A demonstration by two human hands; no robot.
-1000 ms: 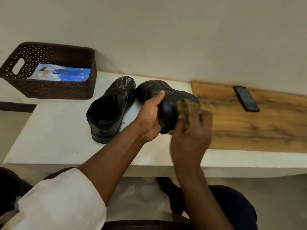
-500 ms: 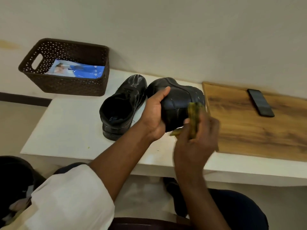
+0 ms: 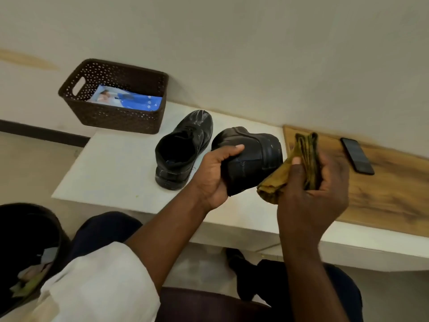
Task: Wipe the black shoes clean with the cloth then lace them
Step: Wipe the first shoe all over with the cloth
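The black shoe [image 3: 253, 159] in the left hand [image 3: 213, 177] is smooth, matte leather with a rounded toe and faint pale scuffs; the fingers wrap under its heel end and the thumb lies along its upper side, gripping it just above the white counter [image 3: 111, 173]. Its long axis runs from the palm up and away toward the wall, tipped on its side, toe end farthest from the person. Just right of this shoe, the right hand [image 3: 315, 189] pinches a folded olive-yellow cloth [image 3: 294, 166], soft and creased in layers, thumb pressed on its front; the cloth's lower corner sits beside the shoe's side, and contact cannot be judged. Left of the held shoe, the second black shoe [image 3: 183, 152] stands upright on the counter, opening toward the person, glossy toe pointing to the wall. Farther left of it sits a dark perforated plastic basket [image 3: 120, 117] holding a blue printed packet [image 3: 130, 101]. Right of the held shoe lies a grained wooden board [image 3: 390, 194] with a flat black phone [image 3: 357, 155] on it.
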